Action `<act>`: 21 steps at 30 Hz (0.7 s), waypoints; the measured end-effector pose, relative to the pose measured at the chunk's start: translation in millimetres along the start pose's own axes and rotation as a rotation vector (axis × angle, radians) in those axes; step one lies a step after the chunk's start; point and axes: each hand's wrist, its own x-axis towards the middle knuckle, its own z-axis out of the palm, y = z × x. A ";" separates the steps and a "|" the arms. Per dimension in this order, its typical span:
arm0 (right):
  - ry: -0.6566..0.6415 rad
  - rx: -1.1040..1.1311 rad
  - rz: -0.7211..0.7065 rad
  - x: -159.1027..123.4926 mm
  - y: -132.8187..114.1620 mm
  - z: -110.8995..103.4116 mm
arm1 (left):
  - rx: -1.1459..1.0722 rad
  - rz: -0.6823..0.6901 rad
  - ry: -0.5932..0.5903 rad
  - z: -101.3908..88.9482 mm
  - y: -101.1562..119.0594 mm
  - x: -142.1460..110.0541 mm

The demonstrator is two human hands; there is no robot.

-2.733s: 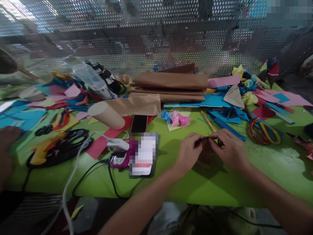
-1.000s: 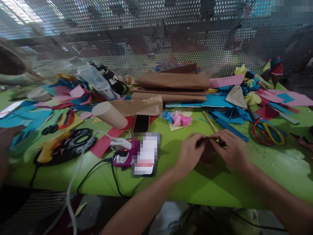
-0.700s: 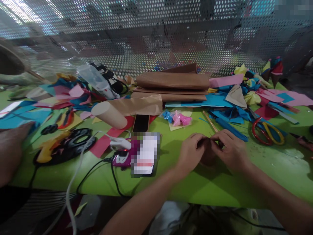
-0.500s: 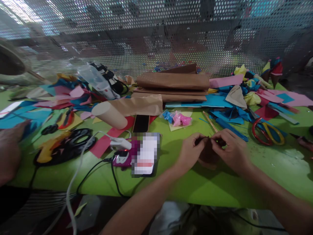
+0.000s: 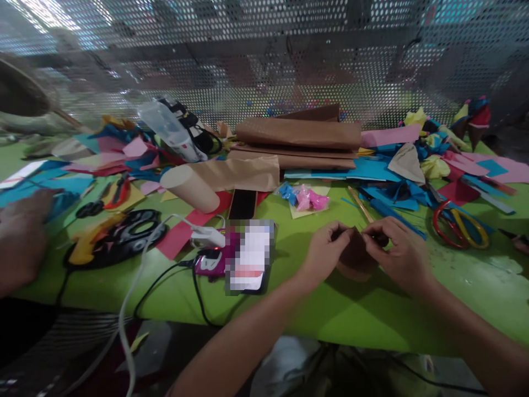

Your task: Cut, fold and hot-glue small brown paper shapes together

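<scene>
A small folded piece of dark brown paper (image 5: pixel 357 258) is held just above the green table, its lighter lower edge facing me. My left hand (image 5: pixel 324 251) pinches its upper left edge between thumb and forefinger. On the other side, my right hand (image 5: pixel 399 251) is closed in a pinch by the upper right edge; its fingertips partly hide what they grip. Just behind my hands lie a pencil (image 5: pixel 360 203) and a blue cutter-like tool (image 5: pixel 397 218). To the right rest scissors with red and yellow handles (image 5: pixel 471 227).
A phone (image 5: pixel 252 259) lies by a purple power strip (image 5: pixel 212 263) with cables. Further left are a yellow glue gun (image 5: pixel 88 242) and another person's hand (image 5: pixel 25 237). Brown paper rolls (image 5: pixel 297 134), coloured paper scraps and a perforated metal screen (image 5: pixel 264 60) stand behind.
My fingertips have moved slightly apart, and more of the brown paper shows between them. The whole view has shifted a little, with things on the table appearing further right.
</scene>
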 end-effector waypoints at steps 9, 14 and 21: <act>0.014 0.016 0.018 0.5 -0.8 -1.2 | -0.022 -0.011 0.022 -0.2 -1.2 1.1; 0.033 0.001 0.016 -0.2 2.1 -1.2 | -0.030 0.009 0.035 -1.4 -4.2 1.5; -0.112 0.056 0.087 1.4 0.8 -6.2 | -0.007 0.015 0.026 -1.7 0.2 -0.3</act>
